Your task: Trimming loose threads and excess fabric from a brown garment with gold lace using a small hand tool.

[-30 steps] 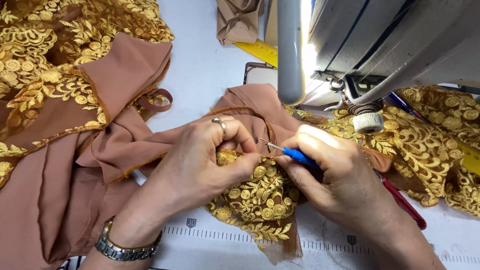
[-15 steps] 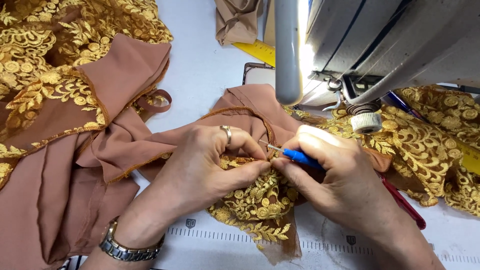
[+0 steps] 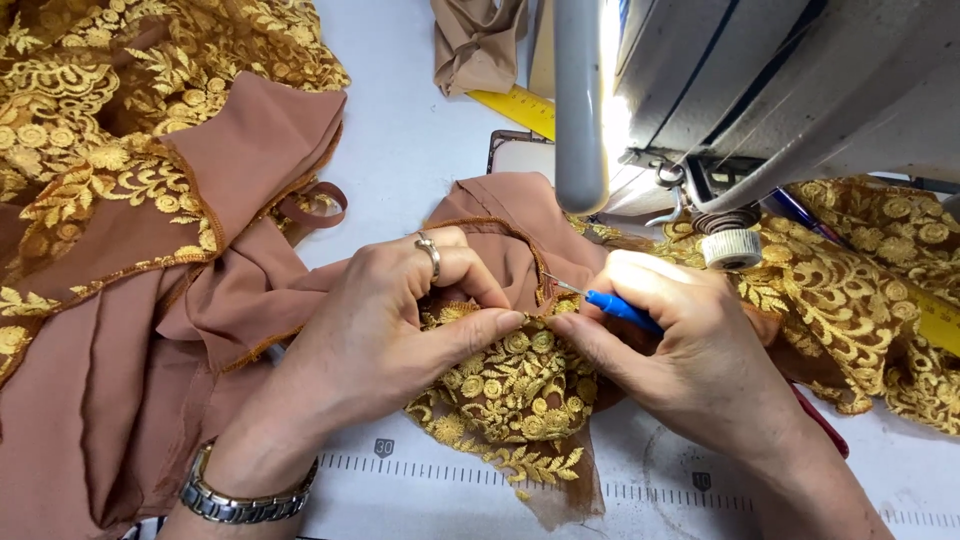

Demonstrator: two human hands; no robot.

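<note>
My left hand [image 3: 385, 335], with a ring and a metal wristwatch, pinches the brown fabric [image 3: 250, 290] and its gold embroidered lace [image 3: 510, 385] between thumb and fingers at the centre. My right hand [image 3: 690, 355] grips a blue-handled seam ripper [image 3: 612, 305]; its metal tip points left into the seam right by my left thumb. The two hands almost touch over the lace edge.
A sewing machine [image 3: 780, 90] with a bright lamp looms at the upper right. More gold lace [image 3: 870, 270] lies under it and at the upper left [image 3: 110, 120]. A yellow ruler [image 3: 515, 105] and a folded brown scrap [image 3: 480, 40] lie at the top. A red tool handle [image 3: 822, 420] lies beside my right wrist.
Both hands stay in place; my left fingers have shifted slightly on the fabric and the seam ripper tip has nudged along the seam.
</note>
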